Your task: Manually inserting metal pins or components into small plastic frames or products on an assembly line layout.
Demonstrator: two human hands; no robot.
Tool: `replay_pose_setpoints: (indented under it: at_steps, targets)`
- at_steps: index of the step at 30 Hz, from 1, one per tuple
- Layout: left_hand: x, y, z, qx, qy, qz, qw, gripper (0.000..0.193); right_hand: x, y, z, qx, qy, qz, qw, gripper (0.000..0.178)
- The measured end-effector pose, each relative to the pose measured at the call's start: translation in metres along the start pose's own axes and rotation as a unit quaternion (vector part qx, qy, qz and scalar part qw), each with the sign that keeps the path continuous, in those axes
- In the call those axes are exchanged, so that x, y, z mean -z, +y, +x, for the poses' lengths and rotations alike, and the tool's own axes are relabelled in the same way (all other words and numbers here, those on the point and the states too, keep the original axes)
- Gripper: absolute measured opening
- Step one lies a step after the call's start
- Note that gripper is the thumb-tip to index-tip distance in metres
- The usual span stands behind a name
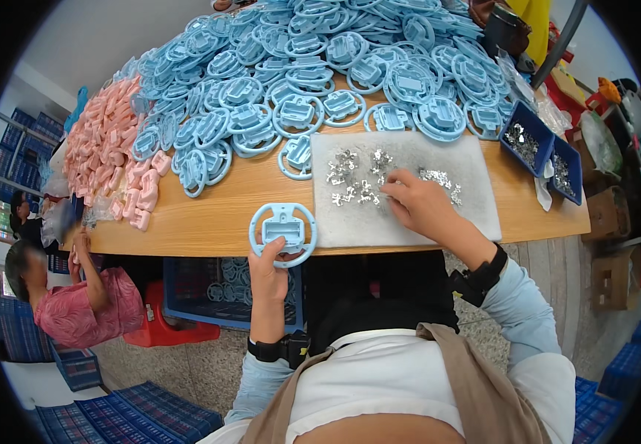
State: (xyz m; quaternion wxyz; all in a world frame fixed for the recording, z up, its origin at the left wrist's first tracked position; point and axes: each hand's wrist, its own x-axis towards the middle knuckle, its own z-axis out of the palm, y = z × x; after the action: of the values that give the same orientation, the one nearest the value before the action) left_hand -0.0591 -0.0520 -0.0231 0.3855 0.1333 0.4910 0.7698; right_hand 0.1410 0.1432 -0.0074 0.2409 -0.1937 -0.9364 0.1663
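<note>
My left hand [267, 275] grips a light blue plastic toy steering wheel [284, 214] at its lower rim, just off the table's front edge. A rectangular recess shows in the wheel's middle. Over a white mat [409, 228], my right hand [425, 209] has its thumb and fingers pinched together among small shiny metal clips [343, 164]; whatever lies between the fingertips is too small to make out. More metal pieces [443, 180] are scattered on the mat to the right of the hand.
A large heap of blue wheels [291, 78] covers the far table, with pink plastic parts [106, 152] at left. Two blue bins of metal pieces [522, 143] stand at right. Another person [87, 303] sits at left by a red stool [154, 322]. A blue crate [187, 314] lies below.
</note>
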Motion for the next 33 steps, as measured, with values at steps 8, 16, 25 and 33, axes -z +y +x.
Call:
replay_pose_setpoints:
  at_steps: [8,16,25,33]
  targets:
    - [0.006,-0.002,-0.001,0.051,-0.022,0.019,0.998,0.036,-0.030,-0.013,0.034,-0.011,-0.035,0.107,0.994,0.010]
    - [0.003,-0.003,-0.009,0.087,-0.014,0.021,0.996,0.034,-0.047,-0.019,0.053,-0.041,-0.064,0.067,0.995,0.011]
    - [-0.015,-0.012,0.005,0.139,-0.092,0.034,0.985,0.032,-0.022,-0.039,0.047,-0.076,-0.041,0.289,0.954,0.012]
    - [-0.026,-0.014,0.014,0.190,-0.141,0.034,0.971,0.031,-0.010,-0.053,0.041,0.071,-0.050,0.274,0.958,0.009]
